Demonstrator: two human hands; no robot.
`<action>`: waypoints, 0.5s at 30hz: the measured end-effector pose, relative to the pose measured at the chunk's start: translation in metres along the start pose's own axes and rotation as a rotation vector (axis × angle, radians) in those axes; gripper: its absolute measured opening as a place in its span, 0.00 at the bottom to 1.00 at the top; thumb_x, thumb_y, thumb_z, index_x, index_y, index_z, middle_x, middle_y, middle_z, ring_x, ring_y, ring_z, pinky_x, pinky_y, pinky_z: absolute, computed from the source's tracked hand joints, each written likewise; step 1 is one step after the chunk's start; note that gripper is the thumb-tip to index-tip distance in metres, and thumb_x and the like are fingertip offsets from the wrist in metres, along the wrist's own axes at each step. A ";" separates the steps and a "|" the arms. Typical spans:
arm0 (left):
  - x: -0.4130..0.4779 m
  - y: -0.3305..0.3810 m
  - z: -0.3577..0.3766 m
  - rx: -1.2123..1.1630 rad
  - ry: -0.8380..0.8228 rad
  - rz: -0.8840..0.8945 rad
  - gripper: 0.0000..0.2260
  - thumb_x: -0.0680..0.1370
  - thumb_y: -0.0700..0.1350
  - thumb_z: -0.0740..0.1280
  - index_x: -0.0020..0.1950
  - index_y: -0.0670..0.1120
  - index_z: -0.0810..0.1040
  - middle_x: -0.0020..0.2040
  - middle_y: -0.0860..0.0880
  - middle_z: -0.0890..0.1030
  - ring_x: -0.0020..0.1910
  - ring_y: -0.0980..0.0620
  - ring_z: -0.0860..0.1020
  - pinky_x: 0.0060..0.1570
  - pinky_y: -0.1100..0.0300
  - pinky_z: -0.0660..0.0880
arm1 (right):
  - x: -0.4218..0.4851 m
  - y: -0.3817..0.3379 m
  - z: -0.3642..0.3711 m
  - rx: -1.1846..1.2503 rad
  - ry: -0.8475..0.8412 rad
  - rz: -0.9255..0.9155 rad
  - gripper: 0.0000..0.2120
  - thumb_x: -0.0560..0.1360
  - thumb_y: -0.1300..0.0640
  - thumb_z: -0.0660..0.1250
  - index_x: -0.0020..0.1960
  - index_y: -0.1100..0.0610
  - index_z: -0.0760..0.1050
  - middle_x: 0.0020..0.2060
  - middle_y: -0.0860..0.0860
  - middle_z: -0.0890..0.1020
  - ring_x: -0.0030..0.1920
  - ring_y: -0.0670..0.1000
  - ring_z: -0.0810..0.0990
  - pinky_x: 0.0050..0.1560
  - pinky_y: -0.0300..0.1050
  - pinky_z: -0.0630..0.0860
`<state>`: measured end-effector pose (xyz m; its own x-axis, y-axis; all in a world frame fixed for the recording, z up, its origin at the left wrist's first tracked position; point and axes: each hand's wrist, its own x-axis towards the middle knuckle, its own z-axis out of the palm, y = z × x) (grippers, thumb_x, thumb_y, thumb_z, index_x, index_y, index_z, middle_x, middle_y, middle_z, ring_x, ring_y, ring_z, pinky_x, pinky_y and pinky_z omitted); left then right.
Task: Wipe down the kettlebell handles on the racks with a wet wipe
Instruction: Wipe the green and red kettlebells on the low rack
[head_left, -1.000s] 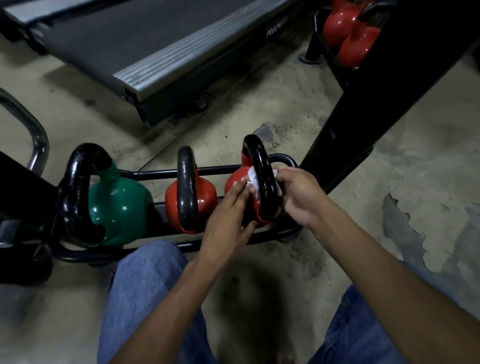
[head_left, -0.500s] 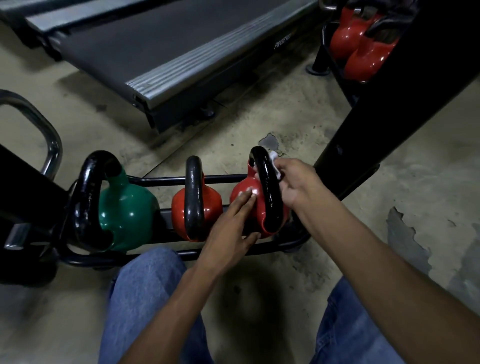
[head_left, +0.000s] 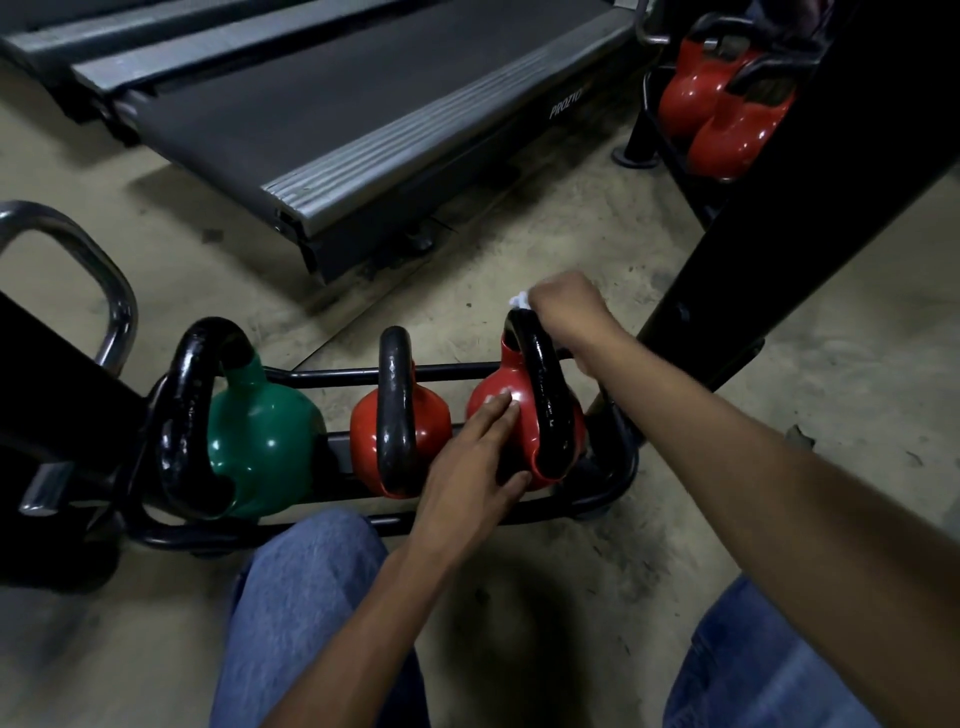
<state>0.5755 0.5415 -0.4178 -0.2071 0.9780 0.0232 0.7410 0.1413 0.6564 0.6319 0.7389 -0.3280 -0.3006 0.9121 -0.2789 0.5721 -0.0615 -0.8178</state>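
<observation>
1 green kettlebell (head_left: 265, 441), 2 red kettlebells (head_left: 434, 421); right hand (head_left: 569, 306) apparently grips 1 wipe (head_left: 519, 300).

Low rack (head_left: 597, 501) on floor, just before my knees. Three kettlebells in it, in row: left kettlebell (head_left: 265, 441), middle kettlebell (head_left: 431, 421), right kettlebell (head_left: 493, 374). My left hand (head_left: 467, 467) flat on right kettlebell's left side. My right hand (head_left: 569, 306) at top of its handle (head_left: 545, 395), wipe (head_left: 519, 300) pinched there. Treadmill (head_left: 337, 104) behind rack. Frame post (head_left: 779, 218) right of rack; more kettlebells (head_left: 727, 114) far behind, at right.
</observation>
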 end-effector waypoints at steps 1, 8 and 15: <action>-0.001 -0.001 0.000 -0.005 0.005 0.010 0.40 0.78 0.51 0.74 0.84 0.55 0.56 0.84 0.60 0.54 0.81 0.56 0.57 0.80 0.56 0.55 | 0.007 -0.009 -0.002 -0.159 -0.058 -0.055 0.10 0.73 0.59 0.70 0.47 0.63 0.86 0.47 0.58 0.88 0.51 0.59 0.87 0.53 0.52 0.82; -0.001 -0.004 -0.002 -0.031 0.014 0.059 0.38 0.78 0.48 0.74 0.84 0.52 0.59 0.84 0.57 0.56 0.81 0.56 0.59 0.79 0.58 0.57 | -0.009 -0.060 0.024 -1.435 -0.403 -0.527 0.04 0.80 0.62 0.65 0.49 0.60 0.77 0.49 0.56 0.81 0.45 0.57 0.79 0.42 0.49 0.75; 0.001 -0.006 -0.002 -0.082 0.003 0.064 0.38 0.77 0.46 0.73 0.84 0.52 0.60 0.84 0.58 0.56 0.81 0.57 0.58 0.80 0.55 0.60 | -0.024 -0.047 0.041 -1.817 -0.376 -0.728 0.11 0.81 0.65 0.65 0.62 0.58 0.79 0.58 0.53 0.82 0.53 0.55 0.83 0.40 0.47 0.72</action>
<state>0.5696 0.5415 -0.4201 -0.1630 0.9842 0.0695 0.6983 0.0653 0.7128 0.5807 0.7035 -0.3037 -0.7705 0.4402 -0.4612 0.1811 0.8447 0.5036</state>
